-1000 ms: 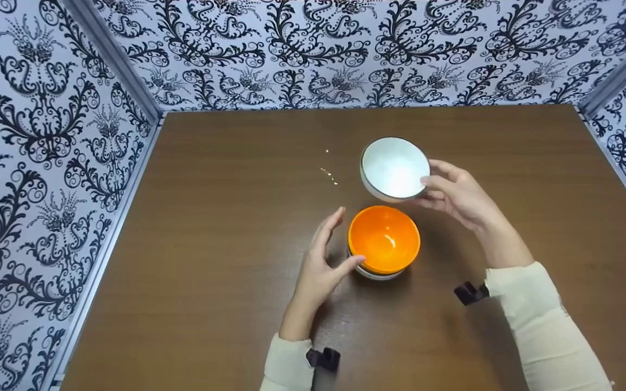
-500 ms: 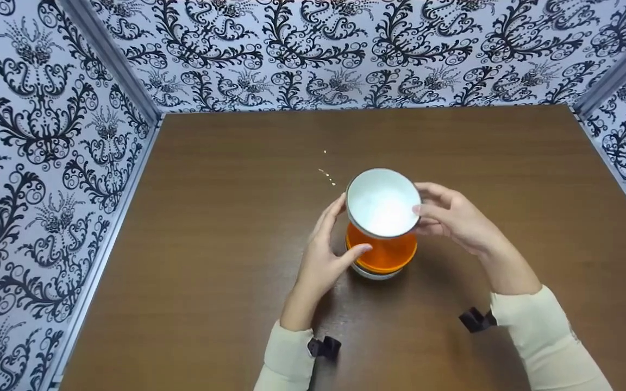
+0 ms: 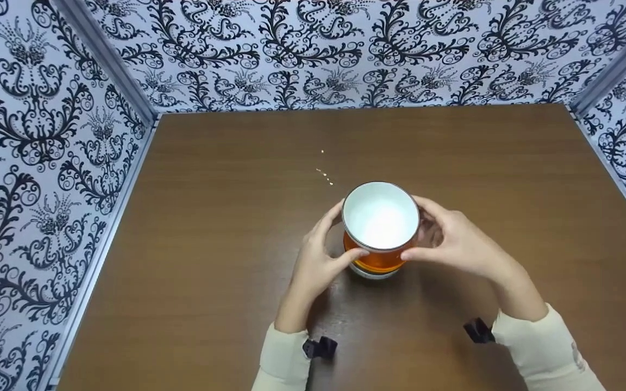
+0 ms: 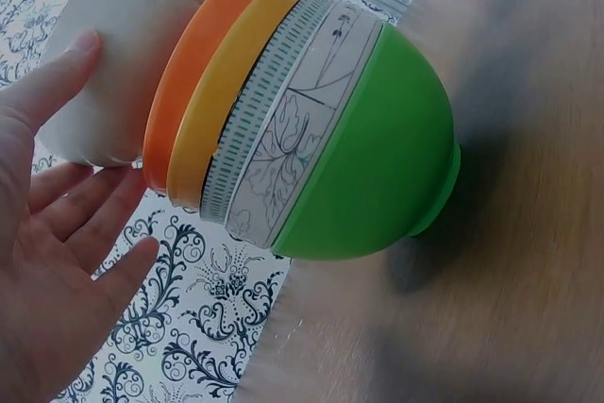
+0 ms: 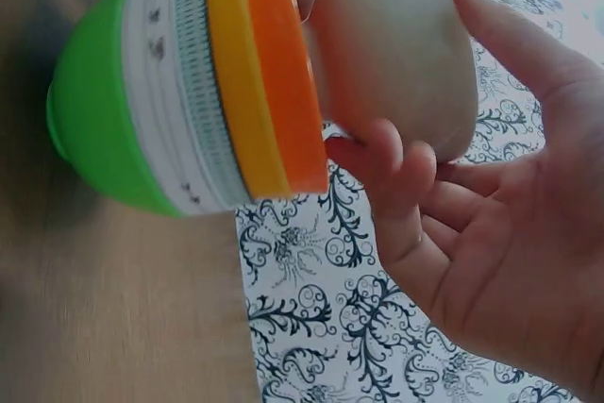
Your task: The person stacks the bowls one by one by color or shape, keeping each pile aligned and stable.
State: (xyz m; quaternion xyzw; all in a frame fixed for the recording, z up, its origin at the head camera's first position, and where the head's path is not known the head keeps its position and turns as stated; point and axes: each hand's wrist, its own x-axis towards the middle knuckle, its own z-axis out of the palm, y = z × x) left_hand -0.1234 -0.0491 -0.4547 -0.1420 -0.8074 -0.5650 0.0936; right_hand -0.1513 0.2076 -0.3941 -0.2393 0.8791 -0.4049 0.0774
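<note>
A white bowl (image 3: 381,216) with a dark rim is held by both hands over a stack of nested bowls. My left hand (image 3: 313,266) holds its left side, thumb in front and fingers behind. My right hand (image 3: 462,244) grips its right side. In the left wrist view, the white bowl's base points into the orange bowl (image 4: 175,120) on top of the stack. Below that come a yellow bowl (image 4: 231,82), a bowl with green dashes (image 4: 260,87), a white bowl with line drawings (image 4: 293,139) and a green bowl (image 4: 387,158) at the bottom.
The stack stands on a brown wooden table (image 3: 210,244). Several small pale crumbs (image 3: 324,175) lie behind it, to the left. Walls with black scroll patterns (image 3: 340,54) enclose the back and sides.
The white bowl has moved toward the person, from behind the stack to over the orange bowl. My left hand has come onto its side, and the right thumb has shifted to its front.
</note>
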